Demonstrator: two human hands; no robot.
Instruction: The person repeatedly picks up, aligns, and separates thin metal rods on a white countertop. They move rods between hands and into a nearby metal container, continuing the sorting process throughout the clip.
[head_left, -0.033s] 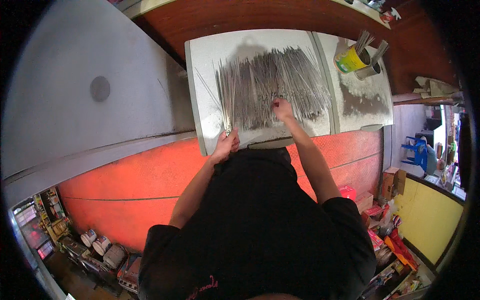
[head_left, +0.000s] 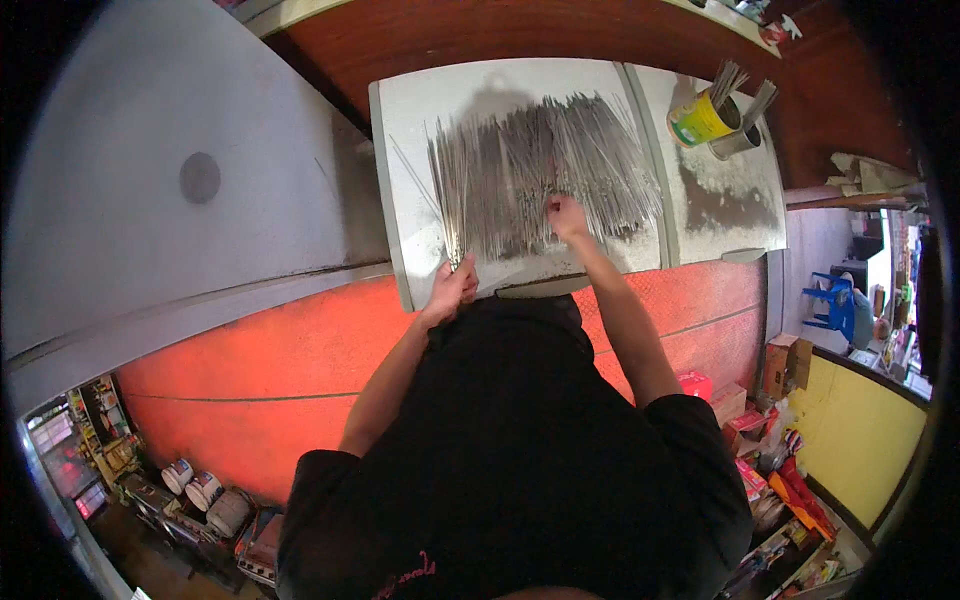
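- My left grip [head_left: 458, 281] is closed around the lower ends of a narrow bunch [head_left: 455, 225] of thin grey sticks, at the near left of the bench [head_left: 405, 110]
- My right grip [head_left: 567, 217] is in at the near part of the wide spread of sticks [head_left: 585, 150], fingers curled together; I cannot tell whether they pinch any
- That spread covers much of the bench's white left panel, the sticks running roughly away from me, overlapping
- I see a couple of loose sticks lying slanted just left of the bunch
- On the right panel I have a yellow tin [head_left: 697, 122] and a metal can [head_left: 735, 145] side by side, grey sticks poking out of both
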